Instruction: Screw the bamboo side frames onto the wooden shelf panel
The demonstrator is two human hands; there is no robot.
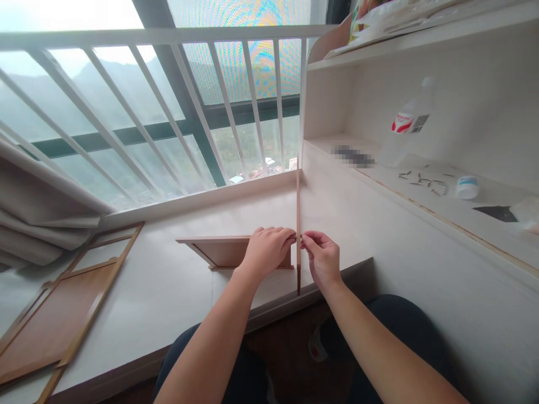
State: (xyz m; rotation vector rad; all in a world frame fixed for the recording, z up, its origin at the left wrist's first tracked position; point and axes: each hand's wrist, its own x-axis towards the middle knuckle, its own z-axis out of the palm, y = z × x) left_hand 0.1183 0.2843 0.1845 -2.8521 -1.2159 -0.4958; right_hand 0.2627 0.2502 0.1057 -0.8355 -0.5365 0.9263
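Note:
A thin wooden panel (298, 202) stands on edge on the white windowsill desk (168, 292), seen edge-on as a tall narrow strip. A second wooden panel (219, 249) meets it at a right angle, tilted up from the desk. My left hand (266, 249) grips the corner where the two panels join. My right hand (322, 258) pinches something small against the upright panel at the same spot; what it pinches is too small to tell.
A wooden frame with panels (59, 314) lies at the left of the desk. On the right shelf are a clear plastic bottle (406, 126), several metal hooks (423, 180) and a small white jar (467, 187). A railed window (147, 112) is behind, a grey curtain (37, 213) at left.

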